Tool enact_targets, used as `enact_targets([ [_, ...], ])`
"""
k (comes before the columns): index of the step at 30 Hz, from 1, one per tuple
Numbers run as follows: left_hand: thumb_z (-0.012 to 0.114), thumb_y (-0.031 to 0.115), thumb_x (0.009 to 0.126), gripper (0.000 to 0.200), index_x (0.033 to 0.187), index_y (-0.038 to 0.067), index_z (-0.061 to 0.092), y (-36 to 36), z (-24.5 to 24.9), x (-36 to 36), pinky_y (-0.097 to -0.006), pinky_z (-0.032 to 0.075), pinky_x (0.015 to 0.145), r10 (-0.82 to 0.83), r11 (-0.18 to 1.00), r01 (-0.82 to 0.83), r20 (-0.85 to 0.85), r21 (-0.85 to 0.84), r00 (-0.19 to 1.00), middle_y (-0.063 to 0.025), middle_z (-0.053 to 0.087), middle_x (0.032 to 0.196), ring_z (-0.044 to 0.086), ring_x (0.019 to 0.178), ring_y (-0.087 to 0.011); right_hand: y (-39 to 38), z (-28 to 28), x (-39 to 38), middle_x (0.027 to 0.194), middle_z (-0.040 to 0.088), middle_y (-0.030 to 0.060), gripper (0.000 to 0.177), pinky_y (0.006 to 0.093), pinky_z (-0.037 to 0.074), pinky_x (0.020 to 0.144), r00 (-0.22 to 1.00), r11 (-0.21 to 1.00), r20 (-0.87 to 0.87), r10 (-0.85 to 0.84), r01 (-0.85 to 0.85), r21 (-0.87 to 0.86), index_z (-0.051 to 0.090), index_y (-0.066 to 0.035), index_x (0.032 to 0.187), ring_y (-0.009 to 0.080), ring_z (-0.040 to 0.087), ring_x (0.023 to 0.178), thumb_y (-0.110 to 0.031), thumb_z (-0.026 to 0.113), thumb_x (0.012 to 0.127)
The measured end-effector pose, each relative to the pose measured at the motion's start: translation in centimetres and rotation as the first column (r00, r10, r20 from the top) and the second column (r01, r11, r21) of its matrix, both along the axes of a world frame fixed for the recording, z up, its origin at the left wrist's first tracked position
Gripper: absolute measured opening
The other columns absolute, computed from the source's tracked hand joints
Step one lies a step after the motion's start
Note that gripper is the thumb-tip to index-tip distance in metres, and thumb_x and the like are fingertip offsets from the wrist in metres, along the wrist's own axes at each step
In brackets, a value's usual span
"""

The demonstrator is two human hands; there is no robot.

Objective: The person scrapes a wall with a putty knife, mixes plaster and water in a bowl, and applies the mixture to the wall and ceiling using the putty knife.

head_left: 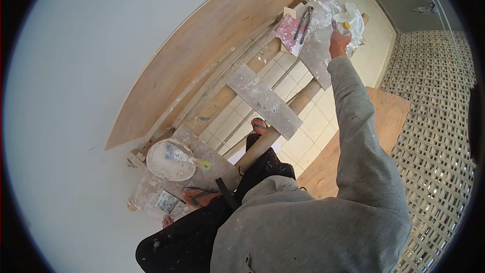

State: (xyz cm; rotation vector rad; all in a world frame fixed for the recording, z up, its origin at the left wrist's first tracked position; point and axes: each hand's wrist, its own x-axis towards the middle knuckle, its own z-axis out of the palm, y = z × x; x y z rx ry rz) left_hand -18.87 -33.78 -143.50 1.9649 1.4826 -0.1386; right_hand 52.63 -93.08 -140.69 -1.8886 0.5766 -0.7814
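Observation:
My right hand [339, 42] reaches far out to the upper right, fingers closed around a clear plastic bottle with a yellow cap [346, 25]. Crumpled white plastic [356, 19] lies around the bottle on a plaster-smeared board. Low on the left, a little of my left hand [167, 220] shows past my black-trousered knee. Its fingers appear closed at the base of a plaster-coated putty knife [166, 201]; the handle is hidden. Nearby, a round tub of white plaster [162, 167] has a wide blade with a yellow-green handle [203, 164] lying across it.
I sit on a scaffold of round poles and boards, with a cross plank [265, 102] ahead. Pliers-like tools [303, 24] lie beside a pink-and-white packet [287, 31]. A plywood sheet [202, 45] leans by the pale wall; tiled floor lies below. A perforated block wall [429, 121] stands right.

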Motion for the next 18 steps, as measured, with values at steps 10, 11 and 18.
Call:
enact_targets([
  [10,0.061,0.006,0.086,0.021,0.104,-0.004,0.06,-5.9,13.8,13.1,-0.0318,0.049,0.073,-0.235,0.97,0.191,0.403,0.147,0.884,-0.016,0.063,0.093,0.064,0.083,-0.0257,8.6,9.8,-10.8,0.107,0.064,0.0172,0.034,0.0316,0.049,0.081,0.749,0.639,-0.377,0.544,-0.662,-0.392,0.059,0.008,0.107,0.0191,0.06,0.092,-0.015,0.069,0.083],
  [11,0.064,0.007,0.082,0.024,0.104,-0.003,0.06,-6.3,15.2,15.3,-0.0334,0.049,0.076,-0.25,0.964,0.261,0.472,0.042,0.846,-0.0168,0.063,0.096,0.063,0.085,-0.0293,10.8,10.4,-13.0,0.108,0.063,0.0168,0.035,0.0316,0.049,0.081,0.63,0.523,-0.349,0.694,-0.774,-0.357,0.058,0.008,0.11,0.0188,0.06,0.092,-0.012,0.068,0.083],
  [18,0.079,0.024,0.066,0.07,0.126,0.005,0.048,-10.6,13.4,20.5,-0.0396,0.047,0.086,-0.566,0.788,0.576,0.628,0.218,0.535,-0.0174,0.056,0.114,0.058,0.099,-0.0337,31.5,9.6,-35.7,0.101,0.061,0.0103,0.057,0.031,0.048,0.084,-0.129,-0.1,-0.103,0.986,-0.963,0.249,0.052,0.006,0.114,0.0184,0.059,0.094,-0.011,0.08,0.067],
])
